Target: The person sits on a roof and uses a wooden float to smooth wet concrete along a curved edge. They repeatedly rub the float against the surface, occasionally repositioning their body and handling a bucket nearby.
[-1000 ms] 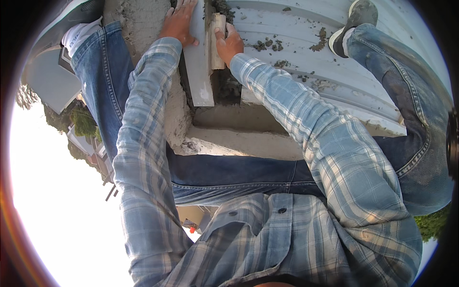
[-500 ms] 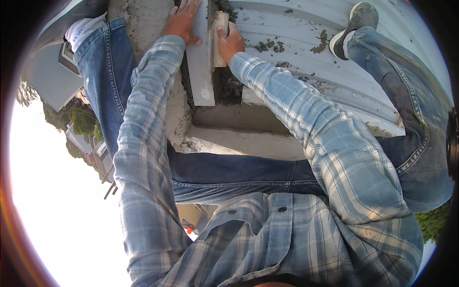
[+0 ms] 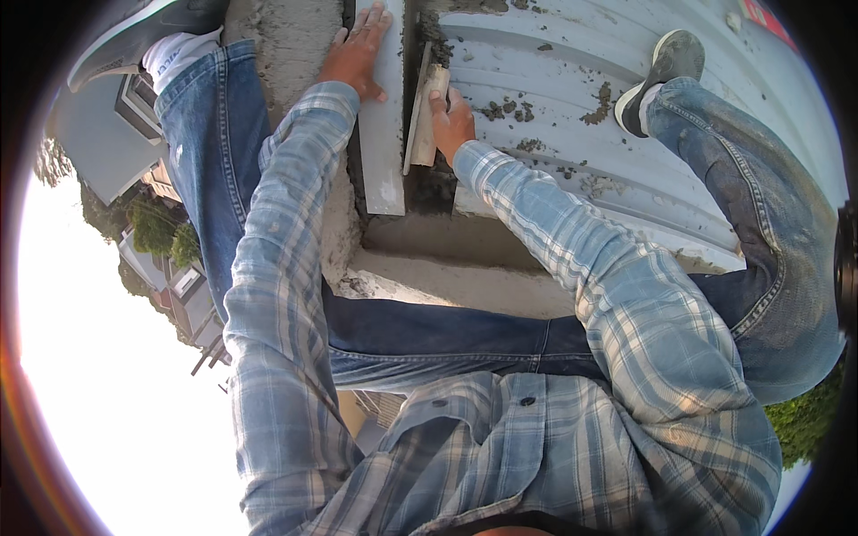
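Observation:
My left hand (image 3: 359,55) lies with fingers stretched out on a long pale board (image 3: 383,165), which runs away from me along the wall top. Just right of the board, my right hand (image 3: 454,125) is closed around a wooden hand float (image 3: 424,143). The float is tilted on edge, its thin plate facing the board and a small gap between them. Dark wet mortar (image 3: 433,192) shows in the recess below the float. The fingers' far side on the float is hidden.
Ribbed grey metal roofing (image 3: 572,67) spreads to the right, with mortar crumbs (image 3: 508,111) scattered over it. A rough concrete wall top (image 3: 290,45) lies left of the board. A concrete ledge (image 3: 465,281) crosses nearer me. Houses (image 3: 112,134) appear far below, beyond my left leg.
The float has come away from the board's side and tilted, moving slightly right and nearer me with my right hand. My left hand stays on the board; the whole view has shifted a little.

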`<state>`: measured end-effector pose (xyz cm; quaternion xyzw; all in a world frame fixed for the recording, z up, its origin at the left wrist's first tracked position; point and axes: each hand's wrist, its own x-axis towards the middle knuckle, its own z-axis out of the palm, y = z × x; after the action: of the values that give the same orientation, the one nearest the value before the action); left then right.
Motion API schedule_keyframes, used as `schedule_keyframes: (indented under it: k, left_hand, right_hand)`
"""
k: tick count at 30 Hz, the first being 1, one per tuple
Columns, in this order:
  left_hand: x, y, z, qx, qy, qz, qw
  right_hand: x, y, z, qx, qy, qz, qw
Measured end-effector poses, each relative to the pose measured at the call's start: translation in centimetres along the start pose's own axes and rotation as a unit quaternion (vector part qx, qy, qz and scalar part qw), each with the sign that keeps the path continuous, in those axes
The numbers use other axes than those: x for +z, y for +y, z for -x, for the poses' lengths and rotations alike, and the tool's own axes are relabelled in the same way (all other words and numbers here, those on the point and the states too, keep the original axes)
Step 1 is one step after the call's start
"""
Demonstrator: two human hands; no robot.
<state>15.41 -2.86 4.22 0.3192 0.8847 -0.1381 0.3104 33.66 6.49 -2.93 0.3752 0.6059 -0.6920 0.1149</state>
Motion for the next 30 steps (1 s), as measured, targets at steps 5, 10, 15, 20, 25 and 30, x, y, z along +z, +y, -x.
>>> schedule_keyframes:
  k: [5, 10, 15, 20, 25, 30]
  left_hand:
    - [2.2, -0.1, 0.3, -0.015, 0.067, -0.010, 0.998]
    - [-0.1, 0.7, 0.1, 0.008, 0.025, 0.006, 1.000]
    - [3.2, -2.0, -0.5, 0.014, 0.068, 0.002, 0.998]
    - [0.7, 0.3, 0.2, 0.001, 0.035, 0.025, 0.999]
    - [1.9, -1.2, -0.7, 0.020, 0.038, 0.016, 0.999]
    - [2.7, -2.0, -0.1, 0.038, 0.057, 0.067, 0.995]
  right_hand:
    - [1.0, -1.0, -2.3, 0.008, 0.027, -0.022, 0.999]
    - [1.8, -1.0, -4.3, -0.030, 0.017, 0.013, 0.999]
    - [1.4, -1.6, -0.5, -0.117, 0.006, 0.008, 0.993]
    - [0.8, -3.4, -2.8, -0.056, 0.013, 0.068, 0.996]
    - [1.0, 2.4, 1.4, 0.007, -0.080, 0.103, 0.991]
    - [1.8, 0.3, 2.4, -0.042, -0.016, 0.000, 0.999]
